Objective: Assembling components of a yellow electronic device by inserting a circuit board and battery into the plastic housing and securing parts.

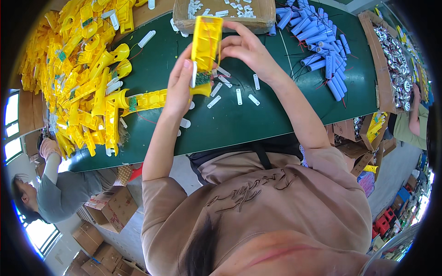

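Above the green table, my left hand (179, 85) grips a yellow plastic housing (207, 39) that is held upright, its hollow inner side showing. A red wire runs inside it, and a green circuit board (201, 79) sits near its lower end. Beside my left thumb a white strip-shaped piece (194, 73) lies along the housing. My right hand (244, 48) has its fingers bent against the housing's right edge; their tips are partly hidden. Several small white plastic strips (239, 96) are scattered on the table just below and right of my hands.
A large heap of yellow housings (87, 92) covers the left of the table. Blue cylindrical batteries (322, 41) with wires are piled at right. A cardboard box (258, 20) of white pieces stands at the back; another box (384, 87) holds silvery parts. A co-worker (60, 193) is at left.
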Tool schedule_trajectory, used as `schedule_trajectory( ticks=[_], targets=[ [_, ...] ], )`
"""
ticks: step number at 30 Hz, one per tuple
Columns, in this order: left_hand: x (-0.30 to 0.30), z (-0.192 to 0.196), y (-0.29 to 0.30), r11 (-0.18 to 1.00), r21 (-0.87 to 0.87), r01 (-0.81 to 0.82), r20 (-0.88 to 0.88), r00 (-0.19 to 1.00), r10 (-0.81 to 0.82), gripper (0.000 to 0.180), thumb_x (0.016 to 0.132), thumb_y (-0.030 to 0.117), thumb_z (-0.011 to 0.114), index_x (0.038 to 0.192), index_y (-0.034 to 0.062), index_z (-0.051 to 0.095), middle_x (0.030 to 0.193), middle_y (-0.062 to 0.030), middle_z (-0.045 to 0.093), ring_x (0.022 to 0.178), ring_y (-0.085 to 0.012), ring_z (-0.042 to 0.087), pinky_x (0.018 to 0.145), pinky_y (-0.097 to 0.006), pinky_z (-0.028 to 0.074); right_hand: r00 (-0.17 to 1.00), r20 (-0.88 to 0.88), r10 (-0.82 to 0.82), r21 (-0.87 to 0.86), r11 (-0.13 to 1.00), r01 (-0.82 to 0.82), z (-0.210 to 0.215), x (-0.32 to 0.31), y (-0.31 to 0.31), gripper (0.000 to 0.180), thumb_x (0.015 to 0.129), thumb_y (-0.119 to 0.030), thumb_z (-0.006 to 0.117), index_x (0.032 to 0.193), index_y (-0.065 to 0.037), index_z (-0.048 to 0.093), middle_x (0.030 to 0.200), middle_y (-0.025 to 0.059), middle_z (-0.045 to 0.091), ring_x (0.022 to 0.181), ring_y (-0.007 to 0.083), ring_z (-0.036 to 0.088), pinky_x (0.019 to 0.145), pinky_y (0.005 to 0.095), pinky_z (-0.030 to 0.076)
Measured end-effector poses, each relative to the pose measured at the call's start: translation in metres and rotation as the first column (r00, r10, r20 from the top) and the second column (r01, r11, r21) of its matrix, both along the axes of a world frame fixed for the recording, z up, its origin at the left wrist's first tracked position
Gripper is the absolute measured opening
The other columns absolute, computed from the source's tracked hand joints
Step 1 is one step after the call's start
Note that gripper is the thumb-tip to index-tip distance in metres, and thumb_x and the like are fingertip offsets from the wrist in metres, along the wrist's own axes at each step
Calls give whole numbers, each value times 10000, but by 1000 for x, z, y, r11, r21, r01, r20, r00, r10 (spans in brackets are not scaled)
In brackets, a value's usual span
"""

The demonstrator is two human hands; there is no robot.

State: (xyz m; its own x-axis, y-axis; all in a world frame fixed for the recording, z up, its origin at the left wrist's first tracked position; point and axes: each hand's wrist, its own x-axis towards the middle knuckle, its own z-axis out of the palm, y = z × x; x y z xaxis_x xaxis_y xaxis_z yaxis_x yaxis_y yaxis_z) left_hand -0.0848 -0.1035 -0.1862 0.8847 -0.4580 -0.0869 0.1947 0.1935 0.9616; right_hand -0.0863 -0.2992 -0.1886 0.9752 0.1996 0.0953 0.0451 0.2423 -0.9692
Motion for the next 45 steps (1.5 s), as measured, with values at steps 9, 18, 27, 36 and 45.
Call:
schedule_trajectory(
  ticks=[9, 18, 27, 36, 45],
  targets=[
    [1, -11, -7, 954, 213, -213, 468, 879, 91, 399, 969, 167, 438, 1330, -4, 421, 1247, -100, 510, 1075, -148, 515, 919, -268, 407, 963, 81, -257, -202, 942, 268, -12, -7, 26, 225, 867, -207, 627, 918, 10, 599, 713, -9, 586, 592, 30, 482, 546, 189, 404],
    [-1, -10, -7, 978, 94, -185, 233, 960, 159, 432, 998, 263, 359, 1344, 4, 366, 1163, -91, 545, 1030, -147, 542, 887, -283, 440, 955, 54, -291, -136, 946, 296, -9, -18, 44, 153, 888, -144, 590, 848, -5, 538, 696, 30, 593, 591, 58, 531, 537, 217, 435],
    [-8, -8, -7, 963, 213, -166, 274, 956, 104, 472, 996, 302, 296, 1390, 42, 299, 1294, -104, 442, 1190, -180, 415, 1011, -319, 301, 926, 206, -317, -351, 859, 373, -12, -21, 51, 146, 870, -106, 596, 809, -7, 507, 628, 87, 566, 539, 136, 557, 492, 268, 425],
    [-10, -14, -10, 964, 100, -245, 286, 935, 208, 429, 1007, 254, 285, 1379, 42, 266, 1280, -97, 432, 1172, -170, 422, 1014, -314, 313, 833, 490, -255, -431, 761, 486, -15, -24, 63, 105, 855, -69, 608, 824, -20, 520, 671, 72, 563, 525, 120, 527, 480, 255, 397],
    [-6, -16, -10, 958, -5, -286, 163, 945, 283, 386, 939, 102, 438, 1292, 7, 311, 1096, -150, 546, 1016, -194, 555, 891, -315, 440, 564, 825, -42, -450, 557, 698, -19, -21, 65, 130, 731, -49, 630, 778, -48, 509, 700, 82, 548, 620, 238, 539, 588, 343, 421]
  ],
)
